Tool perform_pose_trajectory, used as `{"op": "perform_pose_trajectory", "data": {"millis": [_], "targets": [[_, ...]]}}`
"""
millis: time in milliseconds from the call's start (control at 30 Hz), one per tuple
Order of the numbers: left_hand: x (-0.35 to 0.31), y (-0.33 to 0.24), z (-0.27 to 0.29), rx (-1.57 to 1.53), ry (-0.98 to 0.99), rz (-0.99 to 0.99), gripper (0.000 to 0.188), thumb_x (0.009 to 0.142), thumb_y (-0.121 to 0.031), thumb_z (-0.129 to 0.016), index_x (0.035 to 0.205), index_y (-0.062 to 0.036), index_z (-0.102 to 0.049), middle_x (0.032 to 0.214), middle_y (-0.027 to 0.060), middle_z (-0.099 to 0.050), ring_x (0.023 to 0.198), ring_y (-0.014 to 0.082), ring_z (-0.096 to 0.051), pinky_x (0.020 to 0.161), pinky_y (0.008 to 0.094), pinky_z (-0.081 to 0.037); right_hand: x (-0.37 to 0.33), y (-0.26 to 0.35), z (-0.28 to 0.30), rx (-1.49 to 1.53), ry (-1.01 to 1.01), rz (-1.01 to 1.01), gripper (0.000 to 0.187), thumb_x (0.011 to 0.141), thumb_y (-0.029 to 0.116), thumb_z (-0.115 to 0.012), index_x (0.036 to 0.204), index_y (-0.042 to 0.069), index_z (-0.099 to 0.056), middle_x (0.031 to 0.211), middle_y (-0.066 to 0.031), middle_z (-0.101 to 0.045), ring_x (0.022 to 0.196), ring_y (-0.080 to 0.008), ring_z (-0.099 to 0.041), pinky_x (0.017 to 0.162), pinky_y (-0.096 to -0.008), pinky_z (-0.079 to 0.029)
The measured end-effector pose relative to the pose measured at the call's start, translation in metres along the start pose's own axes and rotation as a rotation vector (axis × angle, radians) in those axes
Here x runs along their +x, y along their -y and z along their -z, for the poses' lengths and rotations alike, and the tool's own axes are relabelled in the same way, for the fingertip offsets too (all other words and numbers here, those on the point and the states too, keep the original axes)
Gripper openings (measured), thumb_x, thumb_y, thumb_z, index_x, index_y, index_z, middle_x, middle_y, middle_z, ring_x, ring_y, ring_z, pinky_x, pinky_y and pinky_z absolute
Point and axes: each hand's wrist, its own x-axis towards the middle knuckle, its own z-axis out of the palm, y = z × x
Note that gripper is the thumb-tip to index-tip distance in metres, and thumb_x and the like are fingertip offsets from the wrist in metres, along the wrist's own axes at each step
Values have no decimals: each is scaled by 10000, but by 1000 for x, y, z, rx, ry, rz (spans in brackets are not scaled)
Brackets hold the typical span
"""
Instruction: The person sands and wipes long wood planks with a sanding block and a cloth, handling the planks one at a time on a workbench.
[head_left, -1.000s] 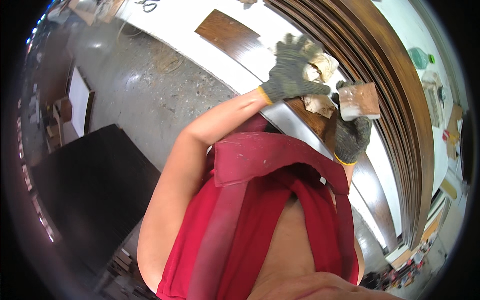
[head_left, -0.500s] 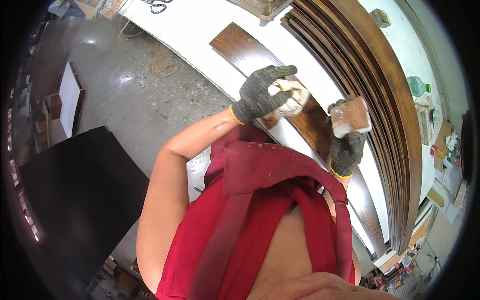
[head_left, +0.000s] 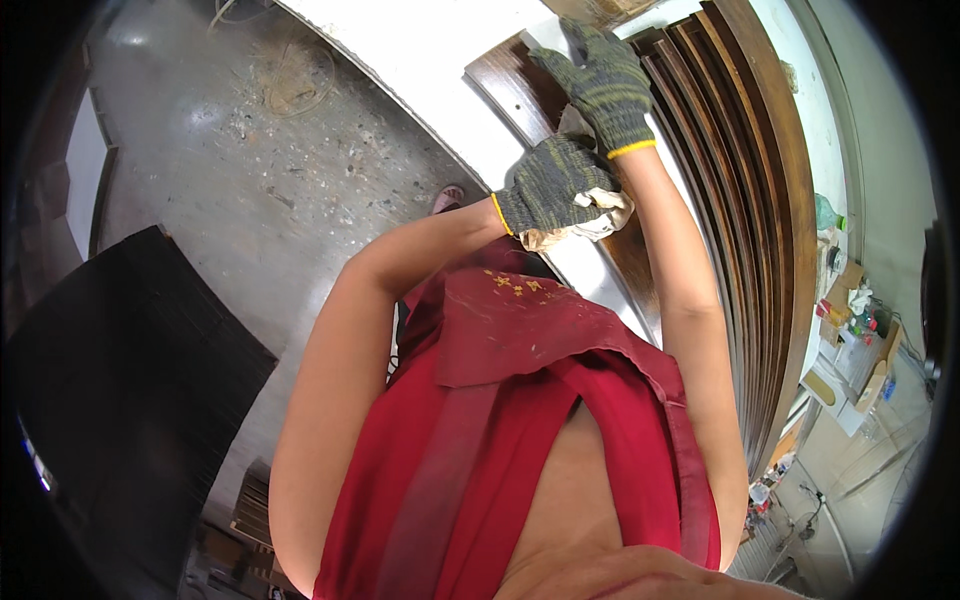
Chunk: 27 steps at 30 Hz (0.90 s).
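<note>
My left hand, in a dark knitted glove with a yellow cuff, is closed round a crumpled off-white cloth. It is low over the near part of a curved, dark brown wooden board. My right hand, gloved alike, reaches to the far part of this board, its fingers bent down over the surface. The brown-faced pad it carries is almost wholly hidden beneath the glove; only a pale edge shows by the fingertips. My right wrist passes just right of my left hand.
Several matching curved boards stand in a row right of my right arm. All lie on a white-topped table. A green bottle is at the far right. Black sheeting lies left, beyond grey floor.
My right hand has swung from the near right, pad face up, to the far part of the board, palm down. My left hand has moved slightly right with the cloth. The view has shifted.
</note>
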Motion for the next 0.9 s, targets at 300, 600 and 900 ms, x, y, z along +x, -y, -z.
{"op": "perform_pose_trajectory", "data": {"millis": [300, 600, 900], "targets": [[-2, -5, 1, -373, -31, 126, 321, 898, -204, -664, 1202, -102, -663, 1263, 79, -633, 1173, 255, -584, 1019, 370, -445, 24, 17, -21, -302, 58, 47, 699, 845, 677, -558, 1295, 146, -623, 1149, -144, -676, 1077, -311, -634, 933, -452, -494], [-28, 3, -21, -1172, 48, 460, 505, 1058, -349, -339, 1513, -134, -304, 1533, 79, -368, 1367, 252, -408, 1162, 412, -327, 1, 56, -27, -81, 168, 227, 606, 825, 553, -640, 1256, 127, -644, 1097, -144, -659, 983, -323, -637, 890, -436, -496], [7, -12, 14, -233, 10, 58, 294, 872, -265, -668, 1116, -104, -642, 1094, 65, -647, 1018, 240, -608, 915, 370, -468, 11, -19, -12, -399, -122, 197, 671, 868, 600, -580, 1355, 138, -572, 1264, -176, -629, 1174, -335, -591, 988, -465, -475]]}}
